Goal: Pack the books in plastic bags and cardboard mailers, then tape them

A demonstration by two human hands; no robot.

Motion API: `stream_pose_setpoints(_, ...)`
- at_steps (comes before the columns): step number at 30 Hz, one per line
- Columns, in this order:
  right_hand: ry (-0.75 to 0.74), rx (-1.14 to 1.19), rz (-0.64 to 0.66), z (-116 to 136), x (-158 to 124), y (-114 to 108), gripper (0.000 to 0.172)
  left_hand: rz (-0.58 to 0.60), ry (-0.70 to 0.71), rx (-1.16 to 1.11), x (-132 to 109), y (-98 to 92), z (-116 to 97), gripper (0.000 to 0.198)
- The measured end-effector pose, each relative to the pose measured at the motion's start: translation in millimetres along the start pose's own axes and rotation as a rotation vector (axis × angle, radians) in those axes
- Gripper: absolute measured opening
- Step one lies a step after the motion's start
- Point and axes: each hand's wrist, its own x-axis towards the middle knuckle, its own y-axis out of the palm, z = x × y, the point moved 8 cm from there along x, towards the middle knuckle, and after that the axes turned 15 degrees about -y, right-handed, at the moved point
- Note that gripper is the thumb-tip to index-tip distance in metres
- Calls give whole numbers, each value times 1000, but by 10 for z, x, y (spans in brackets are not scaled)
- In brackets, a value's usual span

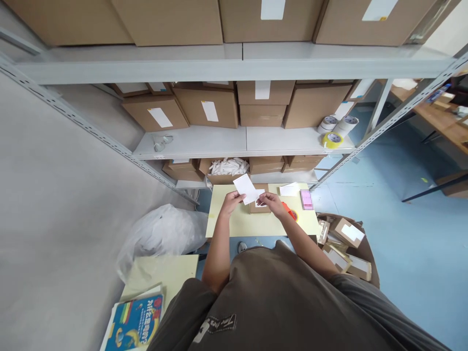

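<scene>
White sheet [245, 187]: held above the surface [221, 222], overlapping the carton [260, 210] in view; probably light, thin, bendable and easily creased.
Left fingers [239, 196]: closed, pinching its left edge toward the lower end.
Right fingers [266, 197]: right by its lower right corner; cannot tell whether they grip it.
Edges and corners: likely best hold, lightly, since the middle would buckle.

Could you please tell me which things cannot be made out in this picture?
Head view:
White paper: any print is too small.
Cardboard box: partly covered by the paper and right hand.
Red object: partly behind the right forearm.
Pink item: blurred by pixelation.
Top-shelf boxes: cut off by upper edge.
</scene>
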Motion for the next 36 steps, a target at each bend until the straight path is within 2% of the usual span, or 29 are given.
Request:
stream_pose_setpoints(5,-5,26,11,77,-32,-78,43,15,-12,-11,10,141,-10,67)
stream_pose_setpoints(7,-10,19,24,121,-44,-101,42,-17,-19,5,16,176,-7,66)
stream_pose_setpoints(8,-16,15,31,145,-47,-113,42,-79,-13,23,9,167,-15,66)
stream_pose_setpoints(11,-53,1,48,219,-36,-157,42,-376,88,105,-111,111,-131,66)
stream_pose_setpoints(12,-67,-3,52,240,-26,-172,43,-422,138,136,-168,154,-188,61)
stream_pose_setpoints(13,-81,-8,57,259,-15,-186,44,-403,177,168,-210,249,-238,54)
stream_pose_setpoints(15,-109,-18,65,296,12,-212,46,-234,210,221,-261,537,-294,43)
stream_pose_setpoints(17,-143,-33,69,340,35,-241,47,-86,210,242,-313,798,-319,41)
stream_pose_setpoints(18,-160,-43,70,366,43,-258,47,-63,218,239,-339,881,-338,42)
stream_pose_setpoints(26,-235,-61,72,507,15,-501,45,-60,333,289,-391,1245,-483,36)
stream_pose_setpoints(36,-208,-61,-13,539,-157,-983,43,-87,338,315,-356,1748,-432,33)
